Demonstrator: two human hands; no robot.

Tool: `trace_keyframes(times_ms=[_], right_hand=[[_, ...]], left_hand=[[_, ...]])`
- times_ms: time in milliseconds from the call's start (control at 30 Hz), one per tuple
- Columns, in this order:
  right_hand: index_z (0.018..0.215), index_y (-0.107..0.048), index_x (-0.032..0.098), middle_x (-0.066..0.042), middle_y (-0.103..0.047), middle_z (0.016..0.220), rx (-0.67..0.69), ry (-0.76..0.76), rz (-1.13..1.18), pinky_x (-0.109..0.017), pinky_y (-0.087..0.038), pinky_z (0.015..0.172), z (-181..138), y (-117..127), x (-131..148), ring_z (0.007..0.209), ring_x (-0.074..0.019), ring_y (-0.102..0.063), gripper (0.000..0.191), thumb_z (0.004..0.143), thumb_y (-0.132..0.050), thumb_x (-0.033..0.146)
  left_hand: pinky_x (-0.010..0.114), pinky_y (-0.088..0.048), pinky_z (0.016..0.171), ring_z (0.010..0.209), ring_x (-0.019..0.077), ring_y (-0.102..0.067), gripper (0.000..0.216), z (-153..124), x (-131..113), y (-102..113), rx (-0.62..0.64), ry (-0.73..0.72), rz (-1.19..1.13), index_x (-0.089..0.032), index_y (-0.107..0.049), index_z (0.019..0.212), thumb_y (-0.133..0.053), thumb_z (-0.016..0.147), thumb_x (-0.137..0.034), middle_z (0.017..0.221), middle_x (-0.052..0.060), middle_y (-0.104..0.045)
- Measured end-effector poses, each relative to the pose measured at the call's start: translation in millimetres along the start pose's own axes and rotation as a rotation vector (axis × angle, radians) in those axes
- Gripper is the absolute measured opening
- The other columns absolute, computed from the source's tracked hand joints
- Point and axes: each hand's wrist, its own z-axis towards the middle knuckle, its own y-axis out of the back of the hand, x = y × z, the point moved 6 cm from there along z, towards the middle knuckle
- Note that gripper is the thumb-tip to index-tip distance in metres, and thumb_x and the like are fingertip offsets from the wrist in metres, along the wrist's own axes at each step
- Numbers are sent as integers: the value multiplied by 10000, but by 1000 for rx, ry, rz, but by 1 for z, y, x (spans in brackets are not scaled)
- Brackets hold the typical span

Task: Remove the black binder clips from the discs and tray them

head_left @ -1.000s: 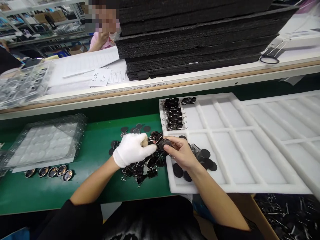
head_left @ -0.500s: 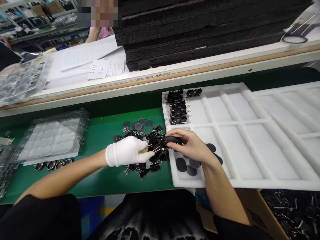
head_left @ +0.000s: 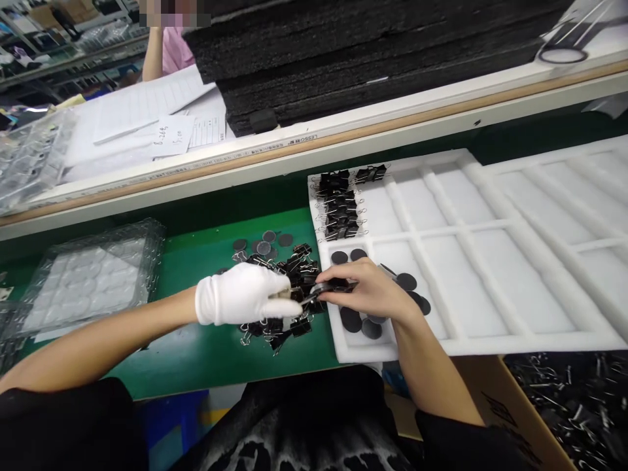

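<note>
On the green tabletop (head_left: 189,261) I see clear plastic trays (head_left: 88,278); white-gloved left hand (head_left: 245,294), grip nearly closed, can't tell on what, over heaped black metal binder clips (head_left: 300,327); bare right hand (head_left: 375,288), grip pinching a thin black piece (head_left: 337,285) above the edge of the white foam tray (head_left: 481,281).

The table (head_left: 186,356) has a green top. Toward its left side sits a stack of clear plastic trays (head_left: 93,275). In the middle is a messy heap of black clips (head_left: 300,325). Some small dark round discs (head_left: 263,248) lie just behind the heap, nearer the back edge. Toward the right side, a big white tray (head_left: 471,281) lies flat, close to the front edge, with another white tray (head_left: 583,203) right beside it.
</note>
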Motion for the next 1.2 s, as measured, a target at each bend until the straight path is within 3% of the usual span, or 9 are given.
trace_keyframes(times_ms=[100,200,300,400,533,667,900,1067,1200], right_hand=[[1029,-799,376,7,-789,1116,-227,87,-151,-496,-488,971,-3,15,1,1109,-278,-712,169,927,-696,288],[1050,-779,426,22,-731,1263,-430,18,-431,-593,-316,1107,-8,30,-1,1321,-327,-582,232,927,-685,253],[1277,-695,356,-66,-530,1512,-685,-66,-678,-625,-265,1141,-15,46,2,1477,-406,-363,388,893,-696,299],[1384,-605,235,-167,-450,1517,-848,-27,-725,-565,-327,1137,-17,50,5,1436,-396,-391,503,888,-648,302],[1262,-670,236,-126,-619,1319,-761,101,-684,-465,-380,1079,-5,39,0,1278,-300,-550,353,925,-565,208],[1137,-722,228,-91,-695,1229,-638,144,-671,-409,-376,1012,3,28,-6,1182,-232,-618,275,958,-524,160],[1104,-709,207,-74,-726,1147,-570,93,-683,-397,-332,937,5,33,-8,1082,-205,-649,240,994,-500,167],[1111,-697,202,-78,-721,1122,-541,-150,-699,-398,-335,929,1,46,-21,1063,-223,-632,236,1012,-482,191],[1155,-683,194,-117,-702,1109,-446,-395,-801,-413,-353,907,-4,50,-33,1073,-283,-609,255,1008,-476,226]], left_hand=[[286,-497,617,652,163,-659,657,21,4,12,59,120,-408,-193,-691,849,-215,1046,-600,760,60,-722],[283,-486,553,595,152,-621,577,56,4,17,73,211,-757,-170,-650,820,-404,984,-665,706,53,-691],[272,-455,573,603,135,-574,486,110,6,36,-127,163,-610,-180,-605,796,-556,924,-645,683,16,-649],[294,-467,680,728,175,-628,457,173,12,61,-410,226,-158,-175,-633,844,-498,972,-593,809,59,-708],[316,-468,800,957,255,-694,458,255,16,65,-415,344,127,-159,-671,1100,-458,1004,-553,1030,139,-746],[349,-462,882,1052,306,-684,477,295,16,60,-404,379,196,-133,-670,1144,-509,983,-552,1103,198,-730],[447,-415,1000,1214,360,-604,366,305,24,55,-433,434,305,-161,-664,1166,-608,943,-446,1243,219,-680],[446,-410,988,1149,328,-625,335,306,25,56,-397,440,316,-168,-681,1127,-601,946,-439,1169,192,-703],[474,-394,1025,1222,350,-589,366,299,21,56,-404,445,310,-167,-666,1209,-591,941,-405,1271,215,-661]])
